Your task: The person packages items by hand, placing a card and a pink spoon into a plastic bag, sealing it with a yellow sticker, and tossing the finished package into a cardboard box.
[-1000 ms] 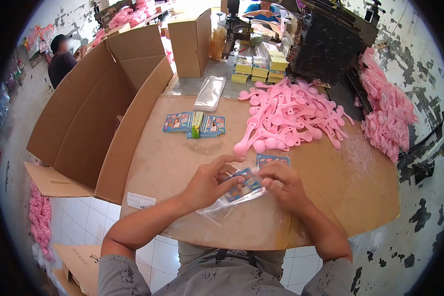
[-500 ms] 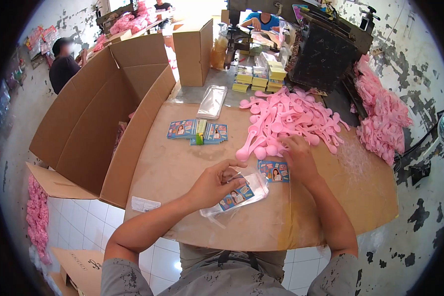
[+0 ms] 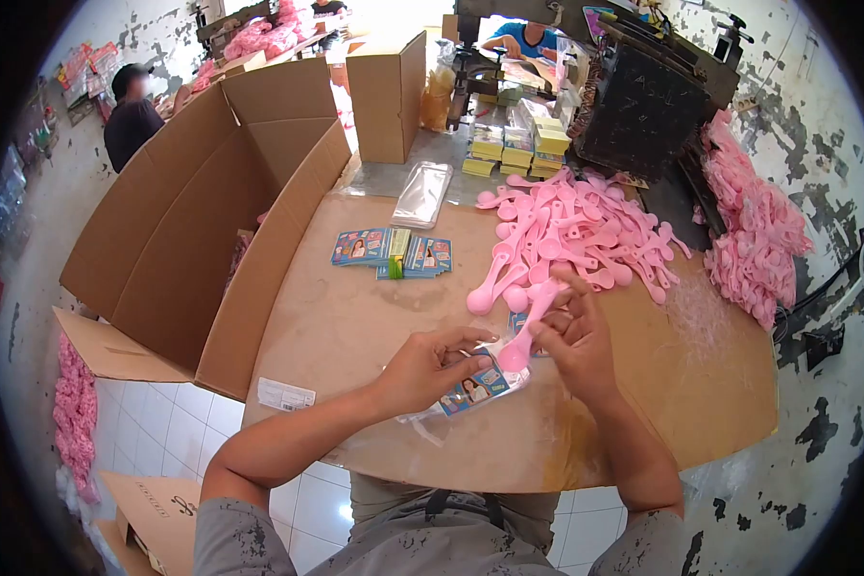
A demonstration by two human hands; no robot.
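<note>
Between the thumb and fingers of my right hand (image 3: 578,338) is a pink plastic measuring spoon (image 3: 516,353), its bowl hanging over the top end of a clear plastic bag. My left hand (image 3: 434,370) is closed on that clear plastic bag (image 3: 520,380), which lies low over the cardboard-covered table. A blue printed card (image 3: 477,388) with a picture on it shows in the bag. Another blue card (image 3: 516,324) lies just beyond, mostly hidden by the spoon and right hand. A pile of pink measuring spoons (image 3: 571,235) spreads out past my right hand.
Blue cards (image 3: 360,246) lie in a fanned stack near clear bags (image 3: 422,195). A large open carton (image 3: 163,259) stands at left. Yellow-edged card stacks (image 3: 487,144) and a dark machine (image 3: 634,101) are at the back. Pink bundles (image 3: 754,221) sit right. Two co-workers (image 3: 132,120) (image 3: 526,40) are beyond.
My right hand has come back from the spoon pile with a pink measuring spoon, bringing it over the bag. My left hand stays at the bag. The view has shifted slightly.
</note>
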